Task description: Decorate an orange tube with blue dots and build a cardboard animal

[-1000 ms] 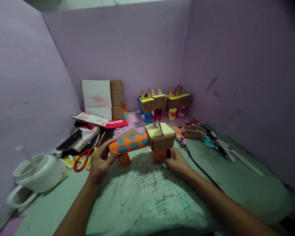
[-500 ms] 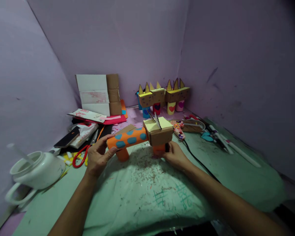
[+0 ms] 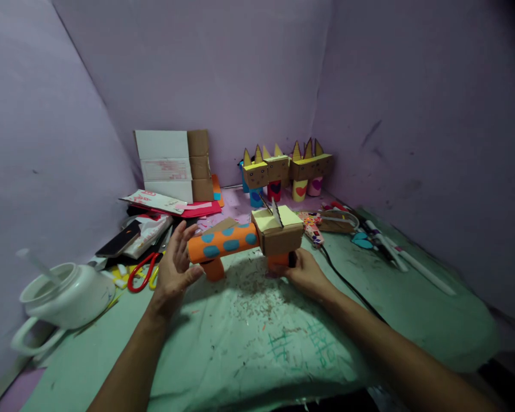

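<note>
A cardboard animal figure (image 3: 223,242) stands on the green-covered table, with an orange tube body with blue spots and orange tube legs. Its head is a brown box (image 3: 278,232) with a yellow top and two pointed cardboard ears. My right hand (image 3: 302,272) grips the front leg under the head, thumb and fingers around it; part of that leg is hidden. Beside the rear end of the tube, my left hand (image 3: 175,269) is open, fingers spread and thumb close to the rear leg.
Several similar cardboard figures (image 3: 277,169) stand at the back. A white pot (image 3: 79,294), red-handled scissors (image 3: 142,273), a dark phone (image 3: 119,239) and a white box (image 3: 163,163) are at left. A patterned glue gun (image 3: 312,229), its black cord (image 3: 347,285) and several pens (image 3: 424,269) lie at right.
My left hand has let go of the rear of the spotted tube and moved slightly left, its fingers opening. My right hand keeps its hold on the front leg.
</note>
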Demonstrator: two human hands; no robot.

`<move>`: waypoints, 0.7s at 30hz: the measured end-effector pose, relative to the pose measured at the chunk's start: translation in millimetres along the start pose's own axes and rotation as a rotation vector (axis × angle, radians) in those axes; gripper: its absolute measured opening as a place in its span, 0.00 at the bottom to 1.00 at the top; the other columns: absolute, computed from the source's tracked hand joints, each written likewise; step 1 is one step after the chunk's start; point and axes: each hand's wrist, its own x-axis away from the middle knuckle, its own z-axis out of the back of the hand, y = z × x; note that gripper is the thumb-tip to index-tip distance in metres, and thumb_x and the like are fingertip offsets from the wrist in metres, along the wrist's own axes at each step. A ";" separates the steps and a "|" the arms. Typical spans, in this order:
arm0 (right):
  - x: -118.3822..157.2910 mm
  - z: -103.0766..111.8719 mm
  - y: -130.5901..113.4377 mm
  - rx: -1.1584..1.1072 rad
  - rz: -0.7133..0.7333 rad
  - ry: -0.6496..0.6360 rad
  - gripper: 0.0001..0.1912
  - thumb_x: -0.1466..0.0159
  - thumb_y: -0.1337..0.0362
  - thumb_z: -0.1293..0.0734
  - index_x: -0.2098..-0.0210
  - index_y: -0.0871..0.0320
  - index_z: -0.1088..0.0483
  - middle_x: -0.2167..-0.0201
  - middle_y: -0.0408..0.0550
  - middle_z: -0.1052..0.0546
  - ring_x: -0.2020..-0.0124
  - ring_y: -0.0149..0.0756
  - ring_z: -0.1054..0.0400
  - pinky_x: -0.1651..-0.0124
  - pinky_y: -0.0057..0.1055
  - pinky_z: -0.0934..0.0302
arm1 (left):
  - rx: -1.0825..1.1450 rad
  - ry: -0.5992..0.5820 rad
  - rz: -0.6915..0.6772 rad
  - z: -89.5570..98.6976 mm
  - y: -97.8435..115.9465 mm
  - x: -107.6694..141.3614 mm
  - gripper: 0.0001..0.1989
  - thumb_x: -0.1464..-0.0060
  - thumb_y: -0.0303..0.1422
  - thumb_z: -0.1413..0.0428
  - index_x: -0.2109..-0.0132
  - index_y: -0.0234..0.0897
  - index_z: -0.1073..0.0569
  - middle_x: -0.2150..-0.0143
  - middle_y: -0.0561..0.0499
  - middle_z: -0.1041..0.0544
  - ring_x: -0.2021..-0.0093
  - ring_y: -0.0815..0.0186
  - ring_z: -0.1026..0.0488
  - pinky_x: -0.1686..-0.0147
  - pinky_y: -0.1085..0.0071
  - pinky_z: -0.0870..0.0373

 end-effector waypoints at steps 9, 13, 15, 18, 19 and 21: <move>-0.1 -0.3 2.4 0.016 -0.016 0.029 0.17 0.61 0.67 0.26 0.70 0.59 0.31 0.73 0.43 0.26 0.70 0.37 0.33 0.67 0.32 0.35 | -0.177 0.012 0.424 -14.6 -5.4 7.8 0.29 0.75 0.26 0.34 0.58 0.33 0.29 0.64 0.48 0.23 0.63 0.58 0.26 0.63 0.65 0.28; 0.0 -1.1 3.3 0.023 -0.013 0.046 0.17 0.62 0.66 0.26 0.72 0.58 0.32 0.75 0.42 0.28 0.71 0.37 0.34 0.67 0.32 0.36 | -0.173 0.095 0.429 -25.0 -6.1 8.2 0.19 0.75 0.26 0.36 0.68 0.33 0.29 0.75 0.55 0.27 0.73 0.67 0.33 0.72 0.71 0.33; 0.6 -1.4 2.6 0.021 -0.020 0.042 0.16 0.61 0.66 0.27 0.73 0.58 0.33 0.75 0.41 0.28 0.72 0.37 0.34 0.68 0.32 0.35 | -0.150 0.119 0.410 -27.0 -7.0 7.7 0.18 0.75 0.27 0.36 0.70 0.33 0.30 0.76 0.55 0.28 0.74 0.68 0.34 0.73 0.72 0.35; 2.1 -1.0 -0.7 0.046 -0.016 0.062 0.16 0.60 0.63 0.27 0.73 0.58 0.32 0.75 0.43 0.27 0.72 0.38 0.33 0.69 0.33 0.35 | -0.125 0.130 0.385 -26.5 -10.2 7.0 0.17 0.74 0.28 0.36 0.70 0.33 0.29 0.76 0.55 0.28 0.73 0.69 0.34 0.72 0.72 0.36; 2.7 -0.4 -2.4 0.070 -0.003 0.079 0.15 0.60 0.63 0.27 0.73 0.58 0.32 0.75 0.44 0.26 0.72 0.39 0.33 0.68 0.34 0.35 | -0.114 0.126 0.374 -25.8 -11.5 6.9 0.18 0.74 0.28 0.35 0.69 0.33 0.29 0.75 0.55 0.28 0.73 0.68 0.34 0.72 0.72 0.35; 4.0 1.1 -6.3 0.127 0.030 0.108 0.15 0.60 0.61 0.27 0.73 0.58 0.32 0.75 0.46 0.25 0.71 0.41 0.31 0.67 0.34 0.36 | -0.081 0.117 0.348 -24.4 -13.4 6.6 0.20 0.73 0.28 0.34 0.67 0.33 0.28 0.74 0.55 0.27 0.71 0.68 0.33 0.70 0.72 0.35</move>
